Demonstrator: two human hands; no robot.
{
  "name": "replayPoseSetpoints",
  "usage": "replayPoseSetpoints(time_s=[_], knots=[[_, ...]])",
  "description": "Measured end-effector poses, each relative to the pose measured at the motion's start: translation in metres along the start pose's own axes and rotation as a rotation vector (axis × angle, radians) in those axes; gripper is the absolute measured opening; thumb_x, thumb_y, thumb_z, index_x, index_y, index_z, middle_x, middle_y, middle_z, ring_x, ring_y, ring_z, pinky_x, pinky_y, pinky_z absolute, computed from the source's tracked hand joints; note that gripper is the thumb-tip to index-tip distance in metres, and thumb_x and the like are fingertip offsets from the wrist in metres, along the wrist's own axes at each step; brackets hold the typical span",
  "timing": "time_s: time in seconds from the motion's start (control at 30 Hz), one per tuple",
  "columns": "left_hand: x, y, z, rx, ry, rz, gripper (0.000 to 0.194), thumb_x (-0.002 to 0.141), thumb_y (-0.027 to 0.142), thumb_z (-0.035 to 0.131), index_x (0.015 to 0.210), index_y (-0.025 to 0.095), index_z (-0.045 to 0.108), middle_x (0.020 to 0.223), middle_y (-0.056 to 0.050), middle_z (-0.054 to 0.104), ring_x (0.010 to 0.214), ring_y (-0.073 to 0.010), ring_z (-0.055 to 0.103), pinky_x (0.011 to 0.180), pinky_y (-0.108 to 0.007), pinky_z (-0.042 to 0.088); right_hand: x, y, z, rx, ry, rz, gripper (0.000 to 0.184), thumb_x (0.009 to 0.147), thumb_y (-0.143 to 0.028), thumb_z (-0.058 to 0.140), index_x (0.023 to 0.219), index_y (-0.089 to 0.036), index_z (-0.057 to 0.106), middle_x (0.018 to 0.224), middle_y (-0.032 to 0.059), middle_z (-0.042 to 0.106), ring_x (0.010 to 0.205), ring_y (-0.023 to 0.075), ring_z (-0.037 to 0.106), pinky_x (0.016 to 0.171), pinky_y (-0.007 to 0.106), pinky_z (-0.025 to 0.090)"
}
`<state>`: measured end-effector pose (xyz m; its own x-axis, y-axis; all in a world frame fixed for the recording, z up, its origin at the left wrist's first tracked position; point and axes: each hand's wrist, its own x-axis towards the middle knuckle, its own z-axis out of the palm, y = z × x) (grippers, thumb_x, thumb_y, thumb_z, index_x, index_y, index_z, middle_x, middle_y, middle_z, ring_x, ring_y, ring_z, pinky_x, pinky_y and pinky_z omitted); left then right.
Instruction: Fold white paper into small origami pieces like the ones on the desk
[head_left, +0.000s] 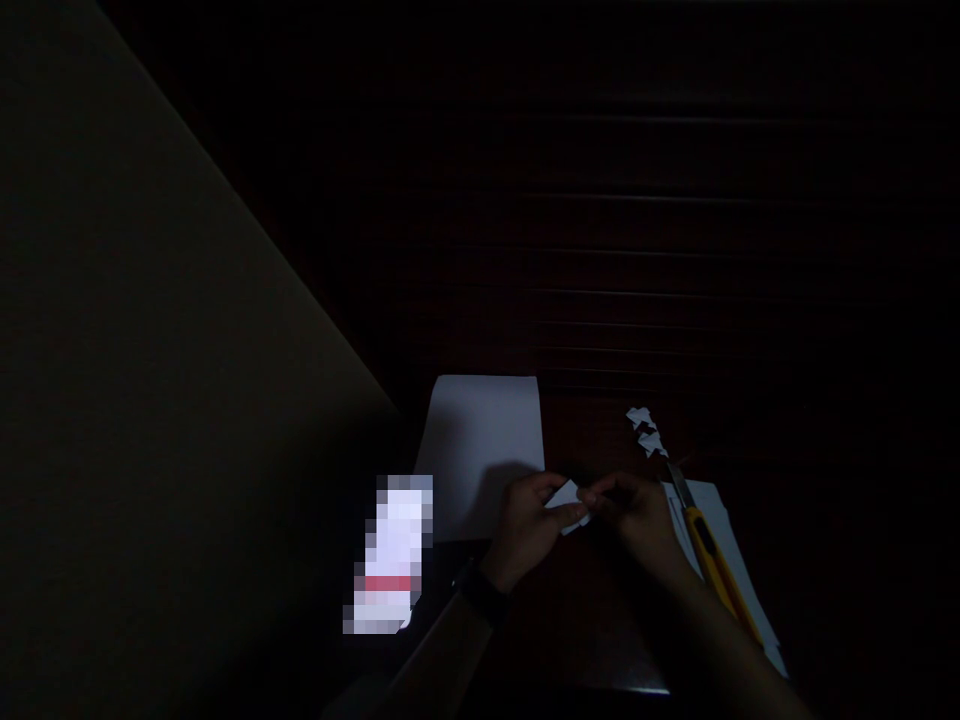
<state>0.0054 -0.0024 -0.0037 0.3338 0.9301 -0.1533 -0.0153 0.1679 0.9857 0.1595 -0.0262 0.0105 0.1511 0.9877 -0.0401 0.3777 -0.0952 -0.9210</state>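
Observation:
A small folded piece of white paper [564, 494] is held between my two hands over the dark table. My left hand [525, 522], with a dark band at the wrist, pinches its left side between thumb and fingers. On its right side, the fingertips of my right hand [634, 515] grip the same paper. A large white sheet [484, 430] lies behind and left of my left hand. Beside my right forearm rests a yellow utility knife [712, 560] with its blade out, on top of white paper sheets [731, 540].
Small folded paper pieces [646, 432] lie on the table [585, 430] beyond my right hand. A bright, blurred-out screen [394, 550] is at the lower left. A pale wall [150, 350] rises on the left, with dark slatted panels [637, 200] behind. The scene is dim.

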Motion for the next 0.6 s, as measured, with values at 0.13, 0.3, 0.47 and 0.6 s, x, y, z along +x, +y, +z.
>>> replayPoseSetpoints(time_s=[0.13, 0.3, 0.47, 0.6], knots=[[-0.0007, -0.0001, 0.0013, -0.023, -0.004, 0.010, 0.020, 0.066, 0.026, 0.069, 0.082, 0.015, 0.066, 0.080, -0.004, 0.068, 0.071, -0.0171, 0.062, 0.060, -0.023, 0.046, -0.0005, -0.0014, 0.0000, -0.035, -0.008, -0.023, 0.015, 0.075, -0.031, 0.059, 0.069, -0.018, 0.064, 0.062, 0.0014, 0.065, 0.061, 0.0176, 0.058, 0.056, 0.027, 0.041], [-0.0008, -0.0026, 0.0016, 0.002, 0.010, 0.027, 0.019, 0.066, 0.021, 0.068, 0.084, 0.016, 0.066, 0.081, -0.005, 0.068, 0.073, -0.0180, 0.062, 0.061, -0.024, 0.046, -0.0012, 0.0002, 0.0031, -0.073, -0.002, -0.036, 0.011, 0.076, -0.027, 0.058, 0.069, -0.019, 0.062, 0.064, 0.0010, 0.064, 0.061, 0.0174, 0.058, 0.057, 0.027, 0.041], [0.0004, -0.0009, -0.0002, 0.005, 0.036, 0.009, 0.021, 0.063, 0.020, 0.070, 0.084, 0.016, 0.067, 0.083, -0.006, 0.068, 0.075, -0.0191, 0.062, 0.063, -0.025, 0.047, -0.0021, -0.0008, 0.0049, -0.071, -0.002, -0.044, 0.011, 0.077, -0.026, 0.057, 0.071, -0.019, 0.062, 0.066, 0.0011, 0.066, 0.063, 0.0178, 0.060, 0.060, 0.028, 0.042], [0.0016, 0.0018, -0.0006, -0.027, 0.057, -0.009, 0.027, 0.062, 0.024, 0.073, 0.087, 0.016, 0.067, 0.087, -0.007, 0.069, 0.075, -0.0195, 0.063, 0.062, -0.025, 0.048, -0.0007, -0.0057, 0.0003, 0.052, -0.028, -0.077, 0.013, 0.078, -0.030, 0.057, 0.076, -0.019, 0.064, 0.074, 0.0031, 0.068, 0.071, 0.0195, 0.061, 0.067, 0.030, 0.045]])
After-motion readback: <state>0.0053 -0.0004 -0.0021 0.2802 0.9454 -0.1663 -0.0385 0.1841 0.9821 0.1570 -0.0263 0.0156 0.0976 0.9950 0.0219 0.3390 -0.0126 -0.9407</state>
